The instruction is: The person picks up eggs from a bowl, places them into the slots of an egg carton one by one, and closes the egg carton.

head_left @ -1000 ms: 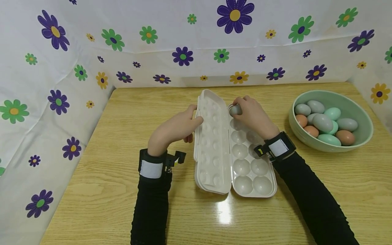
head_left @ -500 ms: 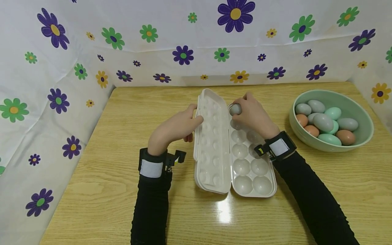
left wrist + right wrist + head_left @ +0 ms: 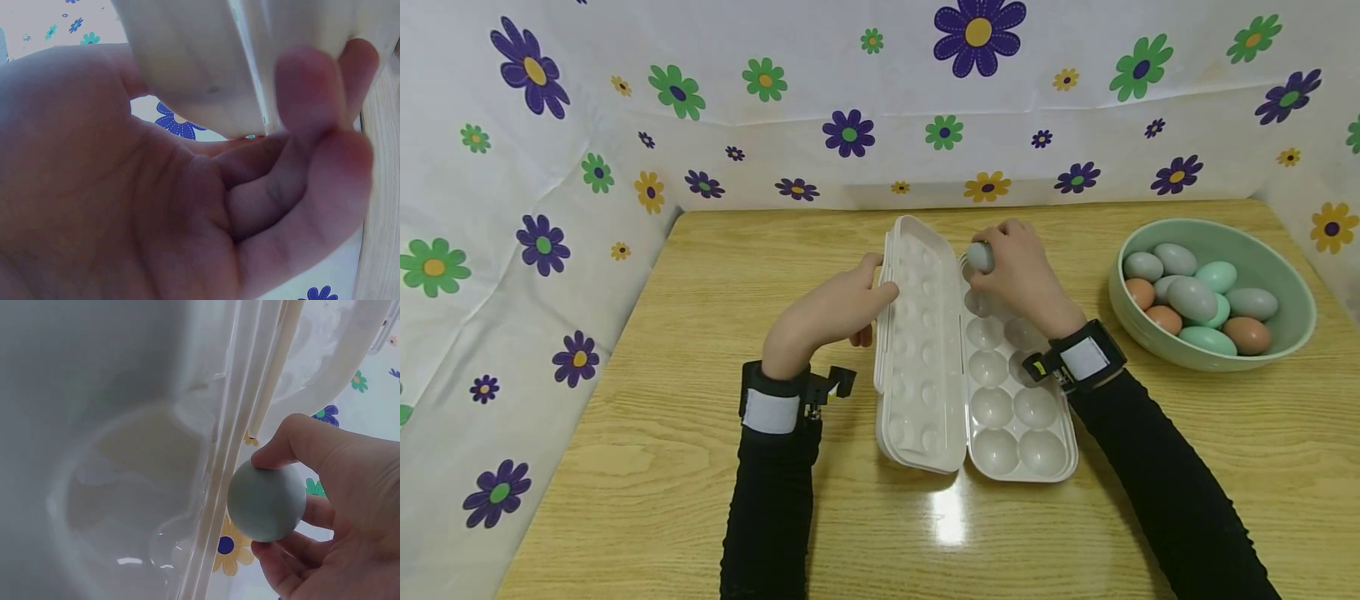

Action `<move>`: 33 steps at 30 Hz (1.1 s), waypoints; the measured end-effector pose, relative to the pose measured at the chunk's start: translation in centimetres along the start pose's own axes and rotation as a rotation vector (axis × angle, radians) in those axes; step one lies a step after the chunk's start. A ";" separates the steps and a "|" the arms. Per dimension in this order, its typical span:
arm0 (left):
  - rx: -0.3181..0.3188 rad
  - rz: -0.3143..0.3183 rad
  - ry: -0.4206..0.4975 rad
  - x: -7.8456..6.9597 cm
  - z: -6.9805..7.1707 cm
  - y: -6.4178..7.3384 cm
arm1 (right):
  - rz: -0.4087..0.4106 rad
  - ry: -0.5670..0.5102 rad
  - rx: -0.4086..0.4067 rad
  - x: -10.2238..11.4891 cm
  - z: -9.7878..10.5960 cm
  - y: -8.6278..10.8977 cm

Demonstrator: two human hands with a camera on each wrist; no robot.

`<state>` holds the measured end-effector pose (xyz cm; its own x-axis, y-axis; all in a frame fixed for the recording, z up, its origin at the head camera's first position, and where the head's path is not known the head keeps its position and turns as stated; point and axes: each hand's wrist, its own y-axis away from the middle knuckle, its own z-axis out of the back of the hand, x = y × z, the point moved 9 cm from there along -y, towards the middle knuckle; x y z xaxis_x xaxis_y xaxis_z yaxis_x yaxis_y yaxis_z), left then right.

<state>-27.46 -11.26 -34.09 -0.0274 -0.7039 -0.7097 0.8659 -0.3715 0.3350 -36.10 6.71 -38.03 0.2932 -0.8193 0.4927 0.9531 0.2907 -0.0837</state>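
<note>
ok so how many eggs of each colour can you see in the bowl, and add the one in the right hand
Grey eggs in the bowl: 5
Mint green eggs in the bowl: 3
Brown eggs in the bowl: 3
Greyish held egg in the right hand: 1
Total visible: 12

The held egg (image 3: 980,257) was greenish grey, the carton (image 3: 953,400) milky white. The bowl (image 3: 1285,275) was pale green, its visible eggs (image 3: 1191,298) 5 grey, 3 mint and 3 orange-brown. Grain streaked the yellow-brown table (image 3: 662,375); purple, green and yellow flowers (image 3: 847,133) dotted the white cloth (image 3: 887,87). Sleeves (image 3: 771,517) were black, the black wrist straps (image 3: 1093,350) patched white.
</note>
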 end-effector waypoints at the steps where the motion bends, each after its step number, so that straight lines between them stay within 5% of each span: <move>1: 0.000 0.001 -0.001 0.0 0.0 0.0 | 0.000 -0.004 0.000 0.0 0.0 0.0; 12: -0.002 -0.001 0.000 -0.1 0.1 0.0 | -0.037 -0.078 0.088 -0.5 -1.0 0.0; 33: 0.004 0.009 0.020 -0.2 0.0 0.3 | 0.009 -0.022 0.073 0.0 -0.7 0.2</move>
<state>-27.23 -11.19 -33.84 -0.0097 -0.6954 -0.7186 0.8641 -0.3674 0.3439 -35.91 6.45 -38.67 0.2993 -0.8058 0.5109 0.9423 0.3338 -0.0256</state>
